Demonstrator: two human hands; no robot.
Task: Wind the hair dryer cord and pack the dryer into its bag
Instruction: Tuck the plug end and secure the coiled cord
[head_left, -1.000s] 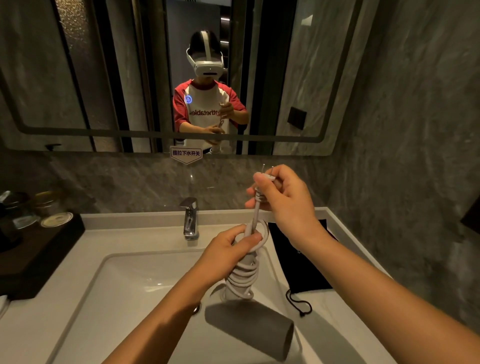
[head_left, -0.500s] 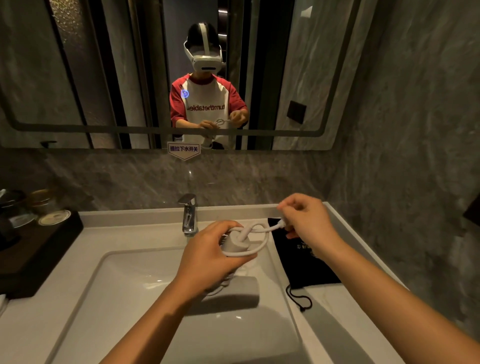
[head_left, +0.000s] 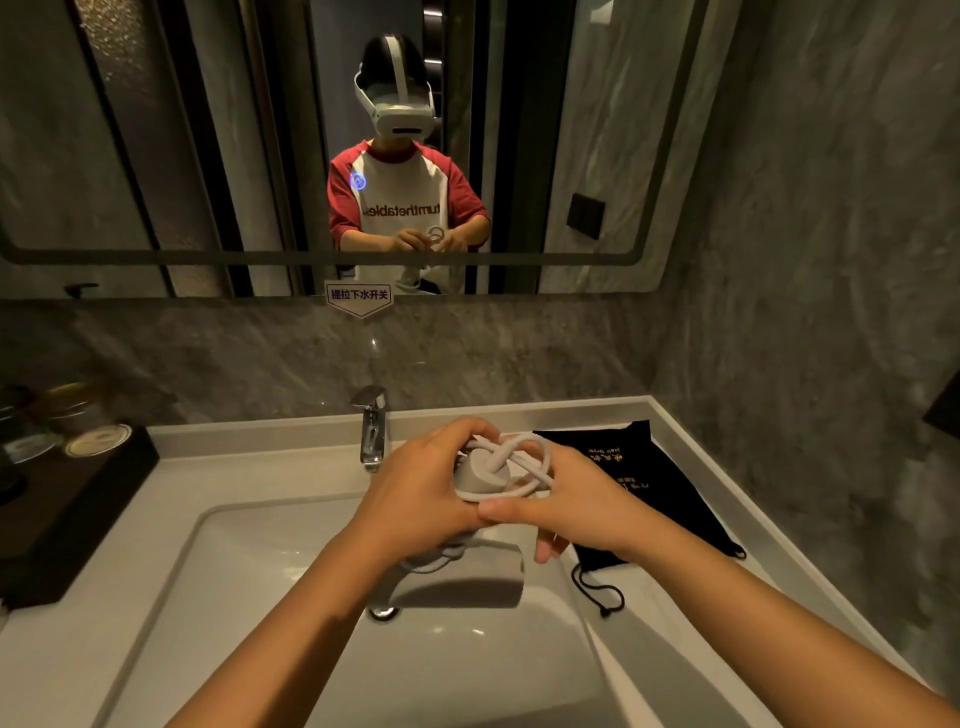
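Observation:
I hold a grey hair dryer (head_left: 467, 577) over the sink, its barrel pointing right and its handle end up between my hands. My left hand (head_left: 415, 493) grips the handle, where white cord is wound. My right hand (head_left: 566, 499) holds the cord's end, and the white cord (head_left: 524, 462) loops across the handle's tip in a knot-like crossing. The black drawstring bag (head_left: 649, 488) lies flat on the counter just right of my right hand, its drawstring (head_left: 597, 592) trailing toward the basin.
A white basin (head_left: 260, 571) sits below my hands, with a chrome faucet (head_left: 371, 431) behind them. A dark tray (head_left: 67, 509) with jars stands on the left counter. A mirror and a stone wall are ahead, another wall at right.
My right hand came down from above the handle and in toward my left hand, bringing the cord's end around the handle tip. The dryer barrel swung from hanging to level.

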